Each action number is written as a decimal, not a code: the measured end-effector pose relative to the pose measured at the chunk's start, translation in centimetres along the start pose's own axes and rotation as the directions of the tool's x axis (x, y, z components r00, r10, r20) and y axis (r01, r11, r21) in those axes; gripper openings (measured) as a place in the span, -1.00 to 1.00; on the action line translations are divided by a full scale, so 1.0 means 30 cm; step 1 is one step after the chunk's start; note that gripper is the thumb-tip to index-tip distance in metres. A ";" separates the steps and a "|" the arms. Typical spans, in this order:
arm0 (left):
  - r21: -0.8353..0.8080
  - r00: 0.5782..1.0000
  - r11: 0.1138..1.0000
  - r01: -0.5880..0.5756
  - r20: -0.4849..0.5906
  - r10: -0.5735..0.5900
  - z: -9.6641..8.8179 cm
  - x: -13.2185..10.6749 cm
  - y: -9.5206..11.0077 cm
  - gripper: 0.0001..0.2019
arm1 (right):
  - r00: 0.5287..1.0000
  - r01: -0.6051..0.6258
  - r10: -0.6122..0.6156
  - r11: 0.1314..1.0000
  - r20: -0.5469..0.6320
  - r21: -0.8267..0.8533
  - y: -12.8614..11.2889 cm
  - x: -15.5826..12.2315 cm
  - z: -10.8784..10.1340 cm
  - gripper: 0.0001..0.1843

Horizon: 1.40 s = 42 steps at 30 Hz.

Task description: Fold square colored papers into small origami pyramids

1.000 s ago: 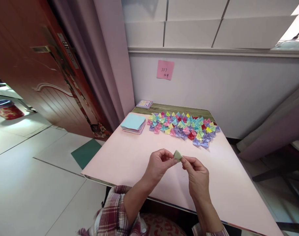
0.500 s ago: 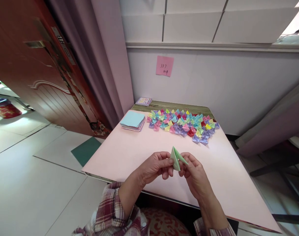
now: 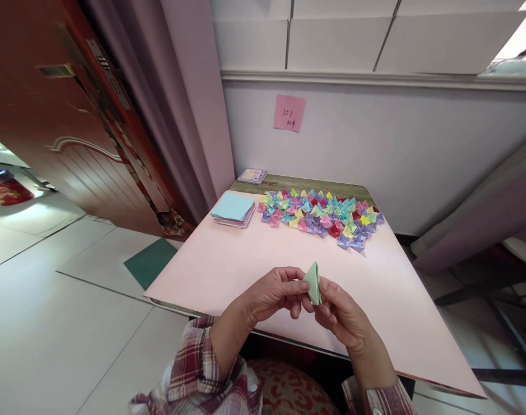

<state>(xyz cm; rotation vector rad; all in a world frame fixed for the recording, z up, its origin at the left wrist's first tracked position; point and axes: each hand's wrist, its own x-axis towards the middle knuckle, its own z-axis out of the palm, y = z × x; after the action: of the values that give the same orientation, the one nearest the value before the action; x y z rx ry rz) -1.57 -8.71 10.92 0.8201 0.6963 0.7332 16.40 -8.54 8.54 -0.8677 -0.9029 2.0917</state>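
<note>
**Figure. Head view of paper folding in progress.** We look down on a pink-covered table (image 3: 228,259). Across its far half lies a broad field of small folded pieces (image 3: 319,218) in many colours, packed edge to edge; we judge these finished. Just left of the field sits a stack of flat paper squares (image 3: 233,208), light blue on top, which we judge to be sheets not yet folded. Behind it, on the bare wooden strip at the far edge, is a small printed pack (image 3: 252,176).

Near the front edge both hands are raised above the table, well apart from everything lying on it. The left hand (image 3: 274,294) and the right hand (image 3: 343,317) meet around one green folded paper (image 3: 313,282). The grip of each hand is pressed together on it, thumb against fingertips: the left pinches its left side and the right its lower right. The green paper stands as a narrow wedge with its point up. It is already creased, but we cannot tell whether it has the full form of the pieces in the field.

We judge the work far along in count, with one piece mid-fold and the stack left to fold.
</note>
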 end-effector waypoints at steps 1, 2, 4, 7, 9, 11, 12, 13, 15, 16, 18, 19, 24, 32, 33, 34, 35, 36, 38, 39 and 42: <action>0.003 1.000 1.000 -0.004 -0.002 0.004 -0.001 -0.002 0.002 -0.66 | 1.000 0.011 -0.011 1.000 -0.018 -0.003 -0.003 -0.001 -0.004 -0.59; 0.007 1.000 1.000 -0.010 -0.011 0.010 -0.002 -0.004 0.003 -0.66 | 0.999 0.026 -0.027 0.999 -0.038 -0.019 -0.007 -0.002 -0.007 -0.61; 0.029 0.998 0.999 -0.030 -0.051 0.031 -0.005 -0.007 0.003 -0.66 | 0.995 0.064 -0.071 0.994 -0.072 -0.094 -0.019 -0.004 -0.012 -0.63; 0.103 0.987 0.991 -0.085 -0.126 0.098 -0.005 0.000 -0.004 -0.66 | 0.973 0.139 -0.177 0.961 -0.146 -0.239 -0.032 -0.004 -0.010 -0.63; 0.143 0.969 0.979 -0.142 -0.181 0.167 0.001 0.011 -0.011 -0.67 | 0.943 0.195 -0.261 0.937 -0.208 -0.291 -0.030 0.001 -0.006 -0.62; 0.159 0.939 0.966 -0.201 -0.251 0.237 0.005 0.026 -0.019 -0.65 | 0.909 0.243 -0.326 0.920 -0.259 -0.307 -0.024 0.010 -0.002 -0.60; 0.163 0.921 0.961 -0.223 -0.289 0.262 0.006 0.034 -0.023 -0.63 | 0.895 0.259 -0.347 0.915 -0.278 -0.310 -0.020 0.016 -0.002 -0.58; 0.166 0.903 0.957 -0.238 -0.324 0.281 0.005 0.042 -0.026 -0.58 | 0.885 0.268 -0.361 0.911 -0.293 -0.313 -0.015 0.022 -0.003 -0.55; 0.174 0.879 0.953 -0.249 -0.373 0.298 -0.002 0.058 -0.035 -0.52 | 0.870 0.278 -0.381 0.903 -0.313 -0.328 -0.006 0.036 -0.008 -0.52; 0.179 0.870 0.952 -0.249 -0.390 0.301 -0.007 0.065 -0.039 -0.54 | 0.860 0.284 -0.394 0.898 -0.324 -0.338 0.000 0.044 -0.010 -0.51; 0.178 0.853 0.951 -0.251 -0.423 0.304 -0.014 0.080 -0.051 -0.59 | 0.828 0.308 -0.432 0.883 -0.357 -0.355 0.016 0.061 -0.012 -0.51; 0.169 0.847 0.953 -0.252 -0.437 0.302 -0.017 0.086 -0.057 -0.60 | 0.808 0.325 -0.454 0.875 -0.376 -0.359 0.026 0.069 -0.011 -0.52; 0.163 0.875 0.960 -0.229 -0.397 0.276 -0.024 0.101 -0.086 -0.66 | 0.753 0.392 -0.510 0.855 -0.417 -0.339 0.071 0.096 0.007 -0.62; 0.415 0.952 0.909 -0.041 -0.261 0.162 -0.141 0.131 -0.057 -0.80 | 0.904 0.221 -0.380 0.810 -0.199 -0.543 0.005 0.120 -0.072 -0.64; 0.425 0.955 0.905 -0.033 -0.253 0.153 -0.157 0.145 -0.052 -0.80 | 0.910 0.181 -0.356 0.802 -0.211 -0.569 0.005 0.128 -0.085 -0.64; 0.429 0.952 0.903 -0.036 -0.259 0.161 -0.172 0.162 -0.049 -0.79 | 0.917 0.140 -0.327 0.799 -0.227 -0.584 0.009 0.135 -0.095 -0.64; 0.435 0.944 0.900 -0.045 -0.277 0.180 -0.186 0.181 -0.048 -0.78 | 0.925 0.101 -0.293 0.802 -0.240 -0.589 0.017 0.142 -0.104 -0.64; 0.456 0.931 0.888 -0.055 -0.297 0.210 -0.198 0.203 -0.051 -0.77 | 0.935 0.069 -0.257 0.807 -0.244 -0.586 0.028 0.148 -0.110 -0.64; 0.543 0.913 0.838 -0.047 -0.317 0.256 -0.223 0.251 -0.061 -0.80 | 0.950 0.028 -0.207 0.801 -0.232 -0.598 0.053 0.154 -0.122 -0.63; 0.607 0.912 0.795 -0.028 -0.310 0.269 -0.236 0.276 -0.068 -0.82 | 0.950 0.014 -0.208 0.773 -0.232 -0.634 0.064 0.156 -0.130 -0.63; 0.696 0.928 0.718 0.013 -0.275 0.250 -0.273 0.345 -0.084 -0.86 | 0.889 -0.044 -0.355 0.561 -0.288 -0.827 0.081 0.157 -0.170 -0.67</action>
<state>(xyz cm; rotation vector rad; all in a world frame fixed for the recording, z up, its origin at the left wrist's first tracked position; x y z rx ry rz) -1.42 1.43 2.11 1.4543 1.2985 0.7491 17.05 -4.42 2.47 -1.5679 -1.6637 1.1365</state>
